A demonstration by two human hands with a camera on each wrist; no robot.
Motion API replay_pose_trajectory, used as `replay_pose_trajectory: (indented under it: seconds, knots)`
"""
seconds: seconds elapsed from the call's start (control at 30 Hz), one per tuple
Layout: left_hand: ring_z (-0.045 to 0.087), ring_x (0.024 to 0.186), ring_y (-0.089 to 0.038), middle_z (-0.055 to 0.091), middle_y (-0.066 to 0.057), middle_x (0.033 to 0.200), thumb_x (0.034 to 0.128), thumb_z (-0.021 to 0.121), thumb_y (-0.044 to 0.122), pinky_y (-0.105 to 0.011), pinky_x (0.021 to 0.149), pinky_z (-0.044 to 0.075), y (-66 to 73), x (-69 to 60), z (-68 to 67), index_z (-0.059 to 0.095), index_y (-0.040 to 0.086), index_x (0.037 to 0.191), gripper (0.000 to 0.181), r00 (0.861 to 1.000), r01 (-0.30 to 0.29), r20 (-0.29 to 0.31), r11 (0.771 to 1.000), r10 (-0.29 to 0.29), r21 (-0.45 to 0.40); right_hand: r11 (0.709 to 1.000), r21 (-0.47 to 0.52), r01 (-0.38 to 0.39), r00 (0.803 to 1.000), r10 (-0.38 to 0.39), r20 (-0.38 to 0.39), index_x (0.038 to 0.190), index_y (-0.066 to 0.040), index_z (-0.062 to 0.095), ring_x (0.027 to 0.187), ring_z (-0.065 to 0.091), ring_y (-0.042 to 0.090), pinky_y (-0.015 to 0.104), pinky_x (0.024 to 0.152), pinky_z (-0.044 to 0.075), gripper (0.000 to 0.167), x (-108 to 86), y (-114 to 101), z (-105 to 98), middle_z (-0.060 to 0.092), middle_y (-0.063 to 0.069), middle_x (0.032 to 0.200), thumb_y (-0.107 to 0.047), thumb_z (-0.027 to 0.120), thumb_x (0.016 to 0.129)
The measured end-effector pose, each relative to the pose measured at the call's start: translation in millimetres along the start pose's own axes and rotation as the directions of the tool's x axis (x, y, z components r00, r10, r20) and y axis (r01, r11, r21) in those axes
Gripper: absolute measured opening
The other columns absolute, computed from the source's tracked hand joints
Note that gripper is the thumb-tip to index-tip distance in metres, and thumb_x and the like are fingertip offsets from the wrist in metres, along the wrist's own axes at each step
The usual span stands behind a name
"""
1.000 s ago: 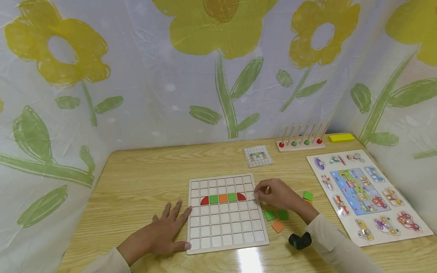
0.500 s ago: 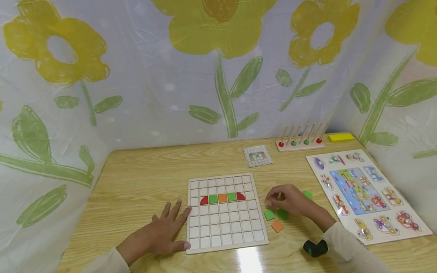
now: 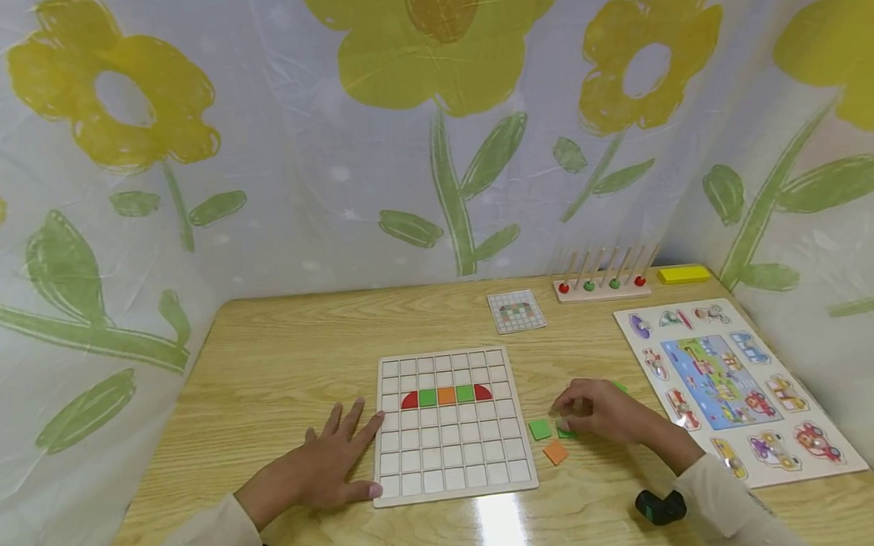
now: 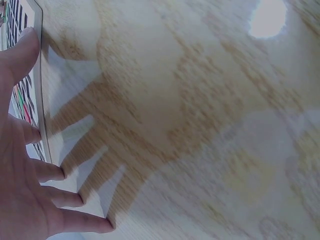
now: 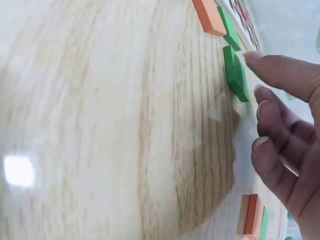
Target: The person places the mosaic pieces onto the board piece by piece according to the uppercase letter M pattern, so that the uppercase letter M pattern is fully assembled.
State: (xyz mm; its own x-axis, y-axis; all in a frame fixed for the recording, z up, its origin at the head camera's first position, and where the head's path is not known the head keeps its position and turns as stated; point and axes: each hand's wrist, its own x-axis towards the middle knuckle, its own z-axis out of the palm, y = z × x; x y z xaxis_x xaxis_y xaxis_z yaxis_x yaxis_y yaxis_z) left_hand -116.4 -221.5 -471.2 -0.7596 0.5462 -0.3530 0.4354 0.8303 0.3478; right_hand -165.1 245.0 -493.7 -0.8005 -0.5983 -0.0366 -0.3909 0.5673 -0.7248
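Observation:
A square wooden grid board (image 3: 443,465) lies on the table, with a row of red, green and orange pieces set in it. My left hand (image 3: 327,470) rests spread at its left edge, thumb and a fingertip touching the frame. Right of the board, my right hand (image 3: 603,411) hovers over a green square tile (image 5: 235,75), thumb and fingers apart with nothing between them. Beside that tile lie another green tile (image 3: 540,429) and an orange tile (image 3: 556,452). Another orange tile (image 5: 253,216) and a green one show below the hand in the right wrist view.
A small pattern card (image 3: 516,311) lies behind the board. At the back right stand a peg rack (image 3: 602,293) with beads and a yellow block (image 3: 683,275). A picture puzzle board (image 3: 786,460) lies on the right.
My right hand has moved from the board's right edge rightward and down to the loose green tile. The left hand and the row of pieces stay as they were.

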Motion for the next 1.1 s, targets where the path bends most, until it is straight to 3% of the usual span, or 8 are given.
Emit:
replay_pose_trajectory:
  seconds: [0.33, 0.77, 1.1]
  knots:
    - [0.009, 0.146, -0.061, 0.005, -0.029, 0.165, 0.0915, 0.055, 0.069, -0.085, 0.095, 0.026, 1.2, -0.1, -0.6, 0.015, 0.011, 0.162, 0.100, 1.000, 0.003, -0.008, 1.000, -0.003, 0.009, 0.999, 0.037, 0.011, 0.996, -0.014, 0.093, 0.114, -0.014, 0.074, 0.081, 0.053, 0.005, 0.025, 0.071, 0.048, 0.024, -5.8, -1.1, -3.9, 0.063, 0.002, 0.101, -0.025, 0.073, 0.093]
    - [0.008, 0.147, -0.061, 0.004, -0.029, 0.166, 0.0916, 0.055, 0.069, -0.085, 0.097, 0.025, 1.5, -0.5, -0.1, 0.015, 0.011, 0.162, 0.100, 1.000, 0.009, 0.001, 1.000, -0.009, 0.002, 1.000, -0.006, 0.000, 0.997, 0.001, 0.079, 0.113, -0.015, 0.075, 0.094, 0.062, 0.013, 0.027, 0.083, 0.052, 0.023, -4.1, 0.1, -0.7, 0.064, -0.002, 0.102, -0.026, 0.074, 0.093]
    - [0.009, 0.147, -0.061, 0.004, -0.029, 0.166, 0.0915, 0.055, 0.069, -0.085, 0.097, 0.026, 2.0, -0.7, -0.3, 0.015, 0.011, 0.162, 0.099, 1.000, 0.013, 0.005, 1.000, -0.013, 0.009, 1.000, -0.015, 0.013, 0.999, -0.012, 0.047, 0.108, -0.017, 0.073, 0.087, 0.058, 0.010, 0.026, 0.077, 0.051, 0.018, -4.7, 0.0, 3.9, 0.064, -0.003, 0.099, -0.025, 0.075, 0.092]
